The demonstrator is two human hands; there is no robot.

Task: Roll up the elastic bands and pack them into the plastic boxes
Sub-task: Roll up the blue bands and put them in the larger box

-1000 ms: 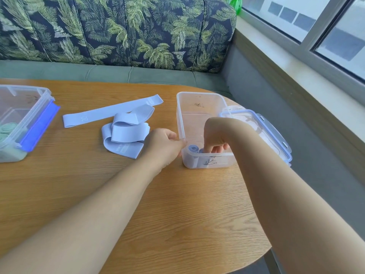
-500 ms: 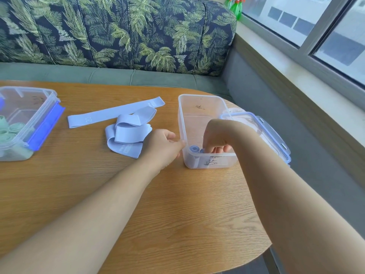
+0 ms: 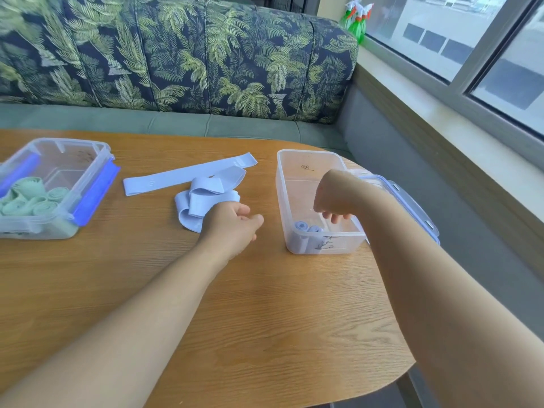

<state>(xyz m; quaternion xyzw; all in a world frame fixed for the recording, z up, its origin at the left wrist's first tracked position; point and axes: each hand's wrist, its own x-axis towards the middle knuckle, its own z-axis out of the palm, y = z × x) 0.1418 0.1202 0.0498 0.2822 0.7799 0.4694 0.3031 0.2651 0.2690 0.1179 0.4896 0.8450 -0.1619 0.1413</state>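
A rounded wooden table [image 3: 265, 319] with a light oak grain stands against a sofa [image 3: 206, 60], whose back bears a dark palm-leaf print above a grey-green seat [image 3: 176, 125]. To the right, a grey wall [image 3: 459, 210] rises to a pale sill [image 3: 441, 116] under a grey-framed window [image 3: 441, 33] bright with daylight. Green spray bottles [image 3: 357, 23] stand in the sill's far corner.

— The table [image 3: 265, 304] is showing wood grain, smooth and lightly sheened.
— And the clear box [image 3: 294, 172] is gleaming — glossy plastic — while the lilac bands [image 3: 176, 179] are lying matt, soft cloth.
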